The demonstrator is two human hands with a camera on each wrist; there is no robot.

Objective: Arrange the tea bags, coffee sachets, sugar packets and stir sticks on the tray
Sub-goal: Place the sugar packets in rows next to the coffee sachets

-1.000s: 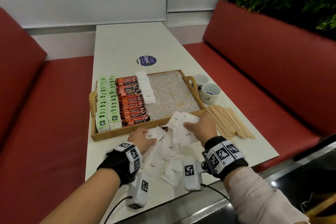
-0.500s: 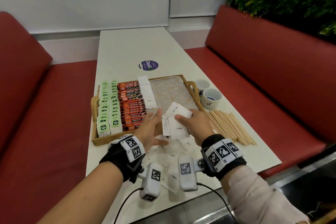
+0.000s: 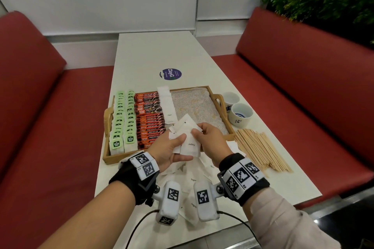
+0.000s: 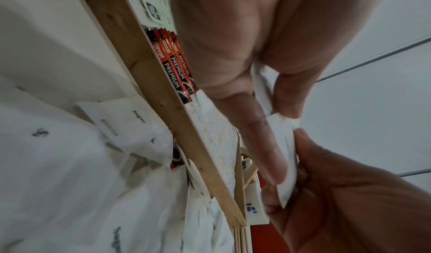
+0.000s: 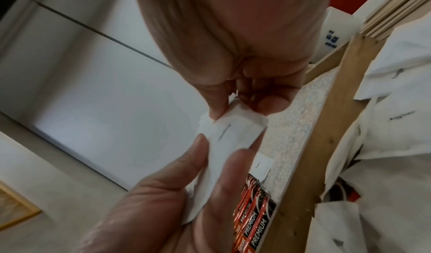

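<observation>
Both hands up over the near edge of the wooden tray (image 3: 221, 99), sharing one fanned bunch of white sugar packets (image 3: 189, 143). Left hand (image 3: 169, 150): thumb on top of the bunch, fingers beneath, pinching it. Right hand (image 3: 210, 139): thumb and fingertips closed on the upper corner of the same bunch. How many packets are in the bunch is hard to tell; they overlap, and only one shows its "Sugar" print.

On the tray, from its left side: two rows of green tea bags (image 3: 123, 119), a block of orange-and-black coffee sachets (image 3: 149, 121), then a short column of sugar packets already laid (image 3: 167, 105). The near ends of the sachet block sit behind the left hand. The tray's speckled right part is bare where visible.

Loose sugar packets (image 3: 193, 180) lie on the white counter (image 3: 162, 54) below the hands, largely hidden by wrists and wrist-worn cameras. Stir sticks (image 3: 259, 151) lie in a heap on the counter, just beside the tray's right near corner. Two white cups (image 3: 241, 114) stand beyond them, by the tray's right handle.

Wrist views are blurred; they confirm the pinches and little else.
</observation>
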